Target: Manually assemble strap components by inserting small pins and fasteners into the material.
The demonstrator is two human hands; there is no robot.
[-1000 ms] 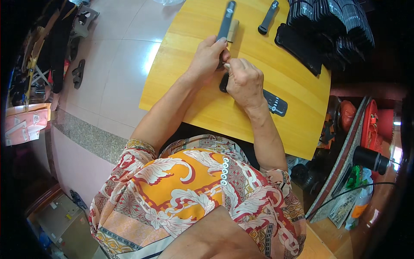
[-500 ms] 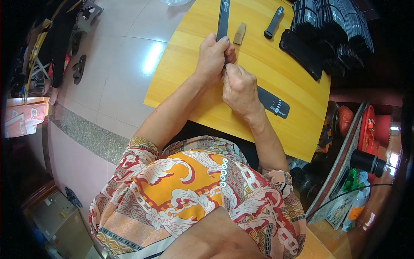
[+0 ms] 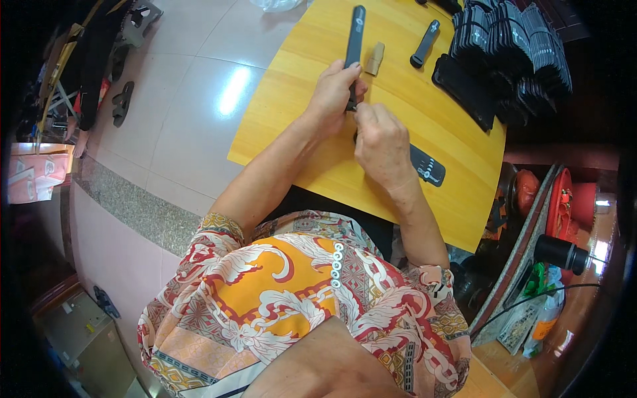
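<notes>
A long black strap [image 3: 355,40] with a small pale mark near its top stands up out of my left hand [image 3: 334,89], whose fingers are wrapped round its lower part. Close below that grip, my right hand [image 3: 383,139] is closed, with fingertips pinched at the strap's lower end. What exactly the pinch holds is hidden by the fingers. A flat black piece [image 3: 426,166] with pale markings and a row of small marks lies on the table beside my right wrist, its other end covered by that hand.
On the yellow wooden table [image 3: 312,159] lie a small brown block [image 3: 375,60], a short black strap [image 3: 425,45] and a black pouch-like piece [image 3: 464,89]. Bundled stacks of black straps [image 3: 494,33] stand at the far right. A shelf with red items [image 3: 563,199] is beyond the table's right side.
The view has shifted slightly. My left hand has tilted the strap and drawn it a little lower, and my right hand has moved slightly right, still pinching near the strap's lower end.
</notes>
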